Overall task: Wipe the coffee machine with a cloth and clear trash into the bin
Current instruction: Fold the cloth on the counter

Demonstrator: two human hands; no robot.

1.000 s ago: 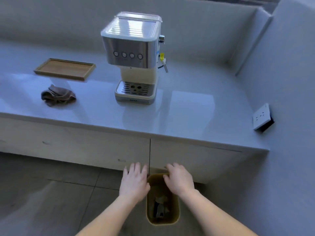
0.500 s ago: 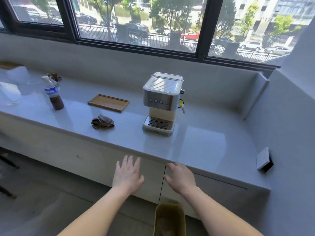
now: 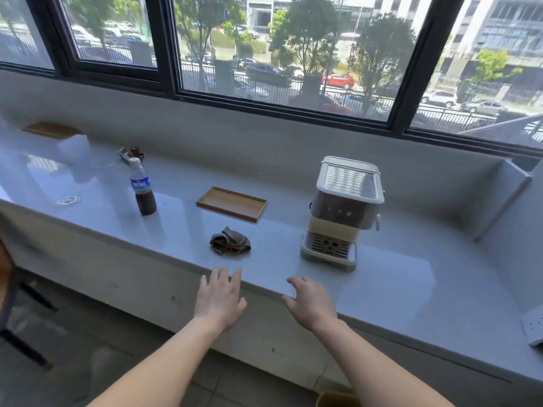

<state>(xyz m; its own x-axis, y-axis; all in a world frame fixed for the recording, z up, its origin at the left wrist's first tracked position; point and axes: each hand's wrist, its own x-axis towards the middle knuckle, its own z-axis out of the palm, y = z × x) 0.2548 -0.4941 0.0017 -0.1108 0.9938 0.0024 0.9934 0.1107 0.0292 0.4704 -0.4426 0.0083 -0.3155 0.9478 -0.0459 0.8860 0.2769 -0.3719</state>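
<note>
1. The likeliest slip, I'd say, is with the cloth: it lies crumpled on the counter, near the front edge and to the left of the coffee machine. A loose grab could drag it off the edge onto the floor rather than lift it.
2. Wiping could nudge the coffee machine itself. It stands upright and well back from the edge, but a firm push on its upper part might slide it on the glossy surface, or catch the small wand on its right side.
3. A wide sweep to the left could knock the bottle, which stands tall and narrow, well apart from the cloth.
4. The bin shows only as a sliver of rim at the bottom of the view, below the counter; I can't tell what is in it, so an unsighted drop might miss.
5. The left hand is stretched forward, palm down, fingers spread and empty, over the counter's front edge, just short of the cloth.
6. The right hand is also palm down with fingers loosely apart and slightly curled, holding nothing, hovering over the counter in front of the machine.
</note>
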